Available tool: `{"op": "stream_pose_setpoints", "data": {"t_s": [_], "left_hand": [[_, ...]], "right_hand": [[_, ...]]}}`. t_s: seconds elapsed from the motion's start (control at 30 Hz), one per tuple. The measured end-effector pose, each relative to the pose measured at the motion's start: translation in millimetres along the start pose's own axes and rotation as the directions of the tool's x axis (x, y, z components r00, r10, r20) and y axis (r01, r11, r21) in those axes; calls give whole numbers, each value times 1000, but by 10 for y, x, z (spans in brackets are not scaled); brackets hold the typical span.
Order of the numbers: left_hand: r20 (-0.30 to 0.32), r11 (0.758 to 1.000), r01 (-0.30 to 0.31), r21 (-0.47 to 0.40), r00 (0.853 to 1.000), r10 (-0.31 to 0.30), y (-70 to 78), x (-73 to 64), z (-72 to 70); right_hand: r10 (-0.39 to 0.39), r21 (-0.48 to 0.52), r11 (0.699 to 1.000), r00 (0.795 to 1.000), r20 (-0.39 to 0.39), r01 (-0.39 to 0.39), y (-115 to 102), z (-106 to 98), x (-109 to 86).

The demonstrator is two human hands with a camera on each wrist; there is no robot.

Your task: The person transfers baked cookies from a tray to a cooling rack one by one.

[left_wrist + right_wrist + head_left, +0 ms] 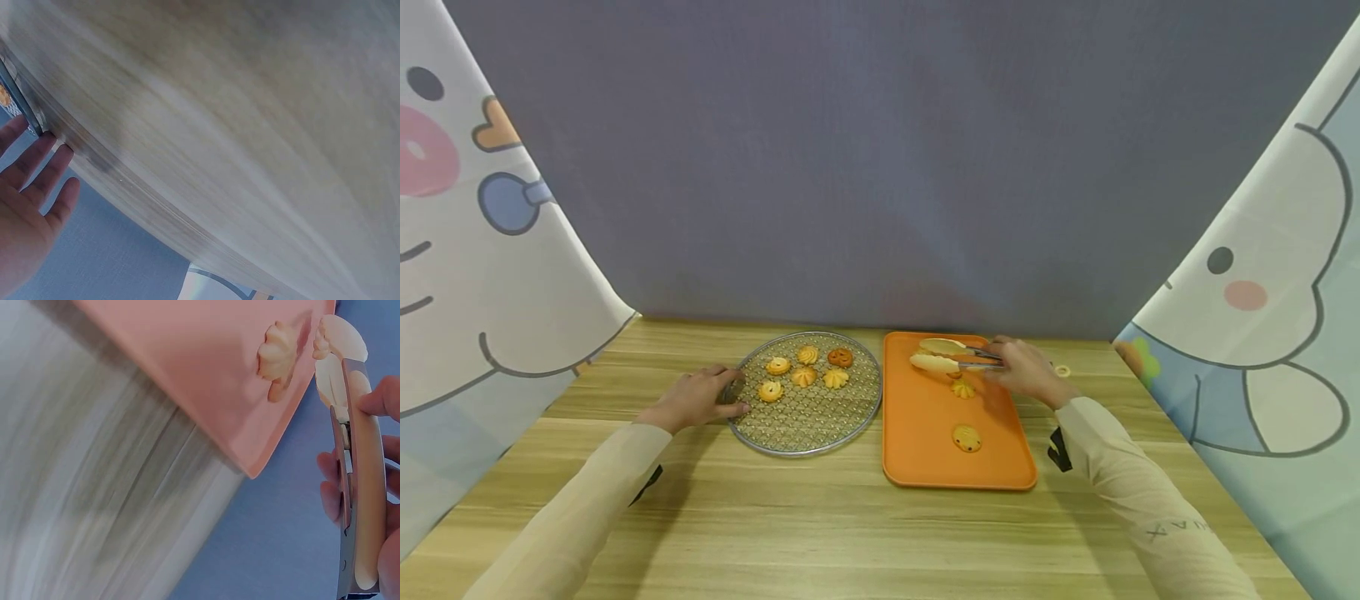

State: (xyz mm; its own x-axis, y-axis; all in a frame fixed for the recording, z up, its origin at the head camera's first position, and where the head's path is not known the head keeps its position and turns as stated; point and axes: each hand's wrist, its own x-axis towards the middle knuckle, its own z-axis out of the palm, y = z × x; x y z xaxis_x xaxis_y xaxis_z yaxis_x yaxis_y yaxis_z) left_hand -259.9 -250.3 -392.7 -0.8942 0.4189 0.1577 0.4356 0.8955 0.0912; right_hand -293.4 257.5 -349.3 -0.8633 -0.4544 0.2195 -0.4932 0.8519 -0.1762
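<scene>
My left hand touches the left rim of a round metal mesh tray, its fingers fairly straight in the left wrist view. On the mesh lie several cookies, among them a brown pretzel-shaped one and a swirled one. Over the far part of an orange rectangular tray, my right hand grips tongs with cream-coloured tips. A scalloped edge shows between the tips; whether it is a cookie is hard to tell. Below them lie a yellow flower-shaped cookie and a partly hidden brown one. Closer to me is a round dotted cookie.
Both trays stand side by side on a wooden table, with a narrow gap between. A small pale ring lies right of the orange tray. A grey cloth wall rises behind, with cartoon-printed panels at both sides.
</scene>
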Motion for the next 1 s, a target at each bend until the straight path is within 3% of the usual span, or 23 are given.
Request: {"op": "stream_pose_setpoints", "data": {"t_s": [0.5, 1.0], "left_hand": [[-10, 1000, -7, 8, 1000, 8, 12, -9, -8], [-14, 1000, -3, 10, 1000, 4, -10, -4, 24]], "right_hand": [[-126, 39, 991, 992, 0, 126, -265, 32, 34], [-275, -52, 961, 961, -39, 273, -653, 105, 138]]}}
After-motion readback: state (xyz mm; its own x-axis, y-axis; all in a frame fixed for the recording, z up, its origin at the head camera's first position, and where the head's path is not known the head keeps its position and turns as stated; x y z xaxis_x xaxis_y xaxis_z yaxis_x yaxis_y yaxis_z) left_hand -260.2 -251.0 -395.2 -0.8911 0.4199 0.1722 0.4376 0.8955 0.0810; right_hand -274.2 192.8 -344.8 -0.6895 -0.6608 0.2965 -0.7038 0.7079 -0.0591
